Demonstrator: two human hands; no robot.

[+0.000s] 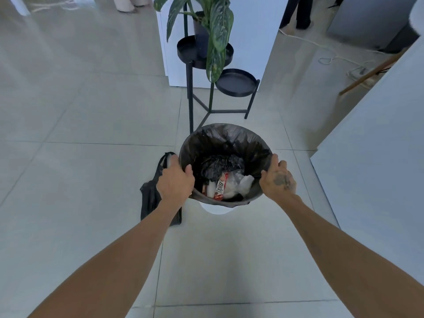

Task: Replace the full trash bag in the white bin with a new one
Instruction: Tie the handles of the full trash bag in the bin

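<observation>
The white bin stands on the tiled floor in front of me, lined with a black trash bag folded over its rim. Rubbish lies inside: crumpled black plastic, a red and white wrapper and clear plastic. My left hand grips the bag's edge at the left rim, thumb inside. On the right rim, my right hand grips the bag's edge the same way. A second black bag lies flat on the floor just left of the bin, partly hidden by my left arm.
A black metal plant stand with a leafy plant stands right behind the bin. A white cabinet side runs along the right. A person's legs and a cord on the floor are at the far right back.
</observation>
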